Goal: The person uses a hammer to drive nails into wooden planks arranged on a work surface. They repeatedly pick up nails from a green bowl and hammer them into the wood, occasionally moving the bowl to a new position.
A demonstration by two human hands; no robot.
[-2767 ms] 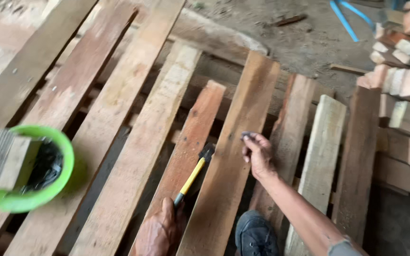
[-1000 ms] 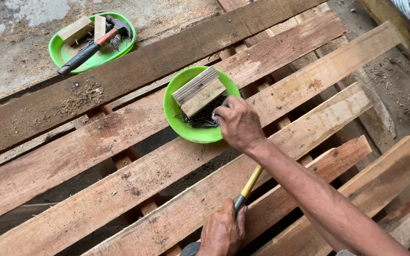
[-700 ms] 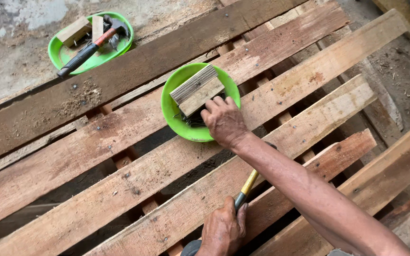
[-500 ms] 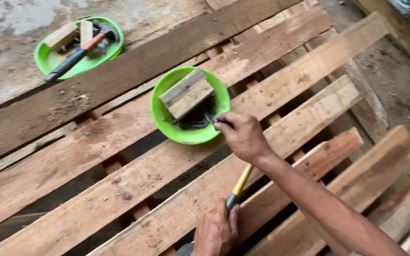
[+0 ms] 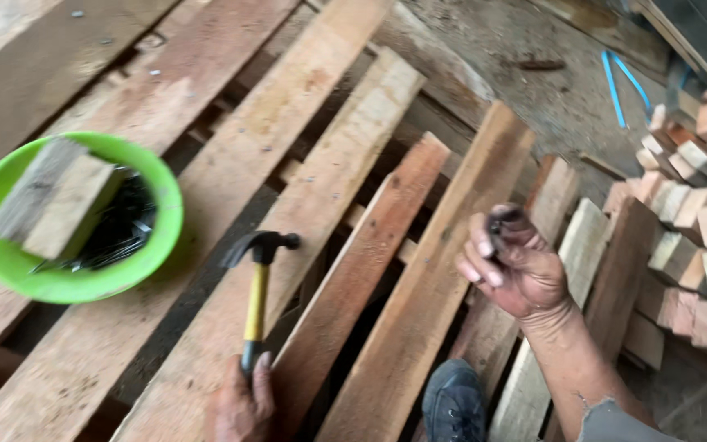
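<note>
My left hand [image 5: 243,405] grips the black and yellow handle of a claw hammer [image 5: 257,282], whose dark head is raised over the planks. My right hand [image 5: 513,266] is curled, palm up, around a bunch of dark nails [image 5: 502,225] above a long reddish plank [image 5: 431,274]. A green bowl [image 5: 145,254] at the left holds two wooden blocks [image 5: 55,196] and a heap of dark nails [image 5: 120,233]. It rests on the wooden boards.
Long rough planks [image 5: 288,205] lie side by side over cross beams, with dark gaps between them. A stack of short wood blocks [image 5: 697,205] rises at the right. My dark shoe [image 5: 453,405] stands between planks at the bottom. Blue strapping [image 5: 619,78] lies on the dirt floor.
My right hand has left the green bowl with nails in it and moved right over the planks. The view has swung right, and the hammer head is now raised in sight.
</note>
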